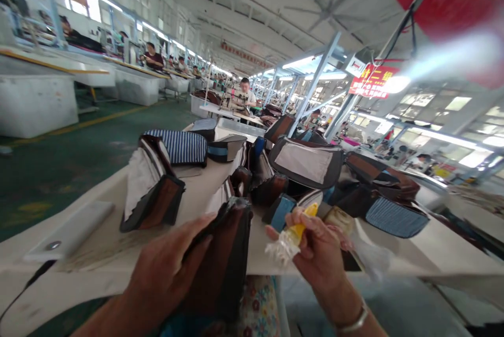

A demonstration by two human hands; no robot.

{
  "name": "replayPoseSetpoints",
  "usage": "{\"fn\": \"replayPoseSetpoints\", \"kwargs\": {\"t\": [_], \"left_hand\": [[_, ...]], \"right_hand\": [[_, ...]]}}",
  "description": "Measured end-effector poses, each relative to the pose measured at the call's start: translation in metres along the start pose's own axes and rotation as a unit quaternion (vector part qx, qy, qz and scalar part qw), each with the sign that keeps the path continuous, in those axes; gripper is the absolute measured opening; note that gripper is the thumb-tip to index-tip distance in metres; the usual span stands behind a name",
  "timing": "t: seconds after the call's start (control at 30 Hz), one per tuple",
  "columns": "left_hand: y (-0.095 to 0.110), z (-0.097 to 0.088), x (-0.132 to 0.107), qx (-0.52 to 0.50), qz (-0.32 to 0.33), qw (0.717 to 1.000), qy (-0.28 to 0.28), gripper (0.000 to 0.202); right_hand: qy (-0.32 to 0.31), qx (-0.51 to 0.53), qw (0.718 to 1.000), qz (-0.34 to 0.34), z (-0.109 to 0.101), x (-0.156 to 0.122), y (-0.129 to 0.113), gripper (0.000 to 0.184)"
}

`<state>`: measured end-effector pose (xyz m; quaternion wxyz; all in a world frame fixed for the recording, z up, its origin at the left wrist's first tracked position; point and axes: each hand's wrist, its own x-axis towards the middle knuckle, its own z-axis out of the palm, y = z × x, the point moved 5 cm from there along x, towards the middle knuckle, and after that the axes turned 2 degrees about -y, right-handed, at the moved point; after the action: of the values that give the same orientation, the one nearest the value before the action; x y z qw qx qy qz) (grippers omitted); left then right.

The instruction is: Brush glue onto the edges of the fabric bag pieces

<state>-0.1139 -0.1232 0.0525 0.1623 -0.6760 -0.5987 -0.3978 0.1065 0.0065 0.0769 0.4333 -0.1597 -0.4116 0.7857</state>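
My left hand (pixel 167 269) lies against a dark brown fabric piece (pixel 224 258) that stands upright at the near edge of the white table (pixel 98 245), fingers curled round its side. My right hand (pixel 318 253) is closed in a pinch on a small yellow object (pixel 301 227) with crumpled clear plastic (pixel 280 249) hanging from it. A metal bracelet sits on my right wrist. The yellow object is too small to name.
Several brown, grey and blue-striped fabric pieces (pixel 181 147) are piled across the table. A phone-like white slab (pixel 71 229) lies at the left. Other people sit at sewing stations (pixel 240 98) further back. A green floor aisle (pixel 59 164) runs along the left.
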Motion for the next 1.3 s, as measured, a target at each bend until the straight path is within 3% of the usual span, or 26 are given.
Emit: {"fn": "replayPoseSetpoints", "kwargs": {"t": [0.1,0.3,0.43,0.5,0.6,0.73,0.83,0.93,1.03,1.13,1.3], "left_hand": [[-0.014,-0.007,0.001,-0.034,-0.036,0.998,-0.023,0.022],[-0.02,-0.024,0.001,0.023,-0.084,0.99,-0.109,0.032],[-0.018,-0.037,0.005,0.102,-0.131,0.983,-0.075,0.061],[-0.022,-0.038,0.007,0.088,-0.148,0.983,-0.06,0.05],[-0.029,-0.036,0.013,-0.026,-0.176,0.982,-0.066,0.033],[-0.03,-0.028,0.023,-0.194,-0.22,0.951,-0.1,0.035],[-0.022,-0.024,0.029,-0.231,-0.22,0.942,-0.098,0.036],[-0.014,-0.022,0.029,-0.27,-0.2,0.938,-0.081,0.034],[-0.013,-0.021,0.026,-0.276,-0.2,0.936,-0.082,0.03],[-0.017,-0.02,0.025,-0.26,-0.209,0.938,-0.093,0.031],[-0.023,-0.019,0.026,-0.274,-0.222,0.931,-0.098,0.03]], "right_hand": [[-0.058,0.106,0.992,0.037,0.027,0.0,0.039,0.014],[-0.041,0.22,0.972,0.07,0.065,0.017,0.086,0.015],[-0.036,0.227,0.97,0.073,0.078,0.026,0.102,0.016],[-0.029,0.216,0.974,0.065,0.08,0.029,0.1,0.018],[0.008,0.182,0.983,0.02,0.076,0.033,0.075,0.019],[0.073,0.075,0.989,-0.11,0.076,0.036,0.031,0.026],[0.05,-0.072,0.98,-0.178,0.088,0.043,0.022,0.024],[0.006,-0.28,0.931,-0.235,0.098,0.05,0.023,0.02],[-0.002,-0.46,0.828,-0.322,0.1,0.046,0.013,0.013],[-0.015,-0.512,0.752,-0.415,0.103,0.034,-0.003,0.006],[-0.219,-0.534,0.681,-0.451,0.118,0.025,0.001,0.017]]}}
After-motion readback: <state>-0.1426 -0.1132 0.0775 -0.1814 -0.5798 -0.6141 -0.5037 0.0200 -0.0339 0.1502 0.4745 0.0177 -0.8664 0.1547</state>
